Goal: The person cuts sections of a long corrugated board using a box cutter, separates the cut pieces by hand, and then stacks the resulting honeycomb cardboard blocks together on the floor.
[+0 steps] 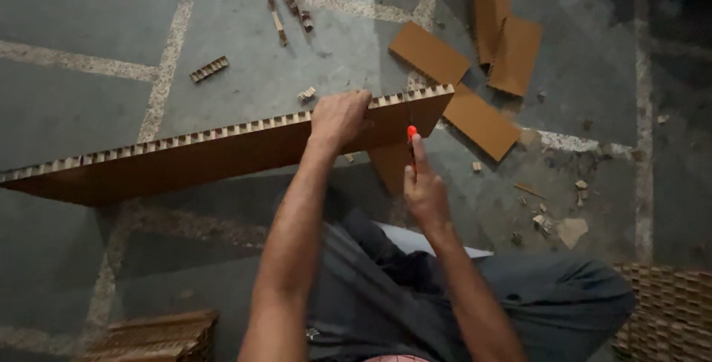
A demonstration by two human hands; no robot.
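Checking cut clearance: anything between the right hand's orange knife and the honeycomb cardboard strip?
Nothing visible. The right hand holds the orange knife right at the face of the honeycomb cardboard strip, near its right end. The left hand grips the strip's top edge just beside the knife, not in front of it.

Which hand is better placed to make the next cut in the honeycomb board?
Probably the right hand: it holds the orange cutter against the honeycomb board, while the left hand grips its top edge.

Flat brown cardboard offcuts [475,58] lie scattered on the grey tiled floor [89,6], with small honeycomb strips [208,69] and crumbs [552,217] around them. A stack of cardboard sheets [159,336] sits at the lower left, a honeycomb block [667,310] at the lower right.
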